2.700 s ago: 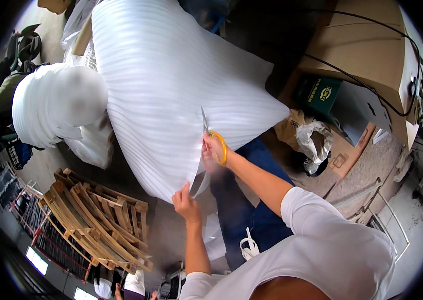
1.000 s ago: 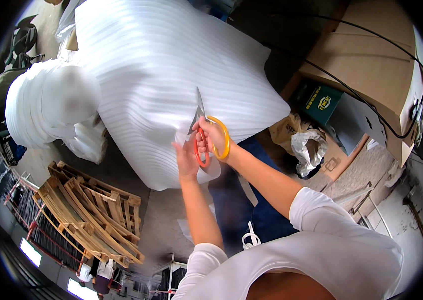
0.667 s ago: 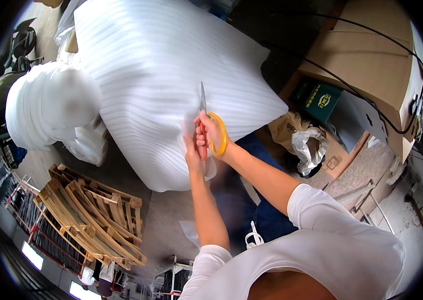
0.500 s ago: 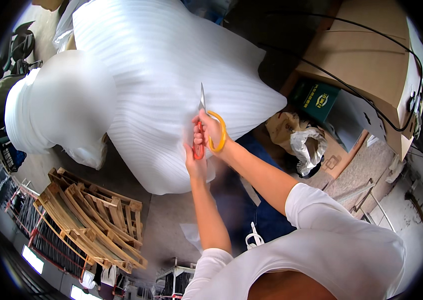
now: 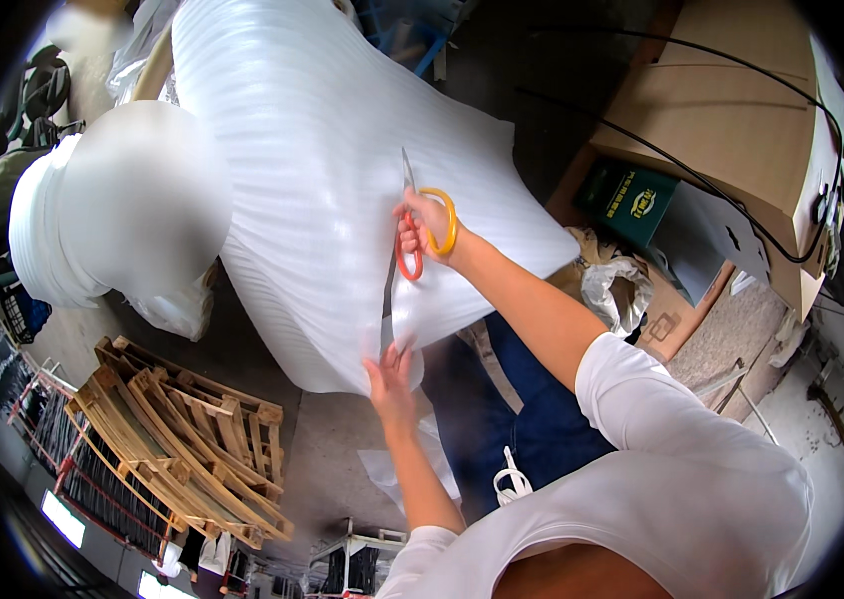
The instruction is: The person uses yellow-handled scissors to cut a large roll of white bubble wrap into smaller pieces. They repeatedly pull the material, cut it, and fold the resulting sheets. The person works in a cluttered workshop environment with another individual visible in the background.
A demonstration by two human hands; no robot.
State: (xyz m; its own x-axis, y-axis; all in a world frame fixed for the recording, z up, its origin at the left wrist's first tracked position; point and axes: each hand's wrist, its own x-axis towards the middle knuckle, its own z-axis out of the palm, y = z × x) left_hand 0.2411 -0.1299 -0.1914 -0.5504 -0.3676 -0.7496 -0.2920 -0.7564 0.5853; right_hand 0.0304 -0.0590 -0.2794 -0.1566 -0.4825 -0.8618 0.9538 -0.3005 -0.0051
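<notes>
A large sheet of white ribbed foam (image 5: 292, 190) spreads out in front of me. My right hand (image 5: 426, 225) is closed round scissors (image 5: 409, 265) with one red and one yellow handle loop. Their blades lie over the sheet and point away from me. From the scissors a narrow slit runs back through the foam toward its near edge. There my left hand (image 5: 392, 386) grips the edge beside the slit, thumb and fingers on the foam.
Wooden pallets (image 5: 182, 439) are stacked on the floor at left, below a big white roll (image 5: 42, 225). On the right stand a large cardboard box (image 5: 711, 110) and a green box (image 5: 631, 203). A crumpled plastic bag (image 5: 613, 295) lies near them, and a black cable (image 5: 741, 205) hangs across.
The scissors have moved forward with my right hand, and a slit now shows behind them. My left hand has come back toward me to the sheet's near edge.
</notes>
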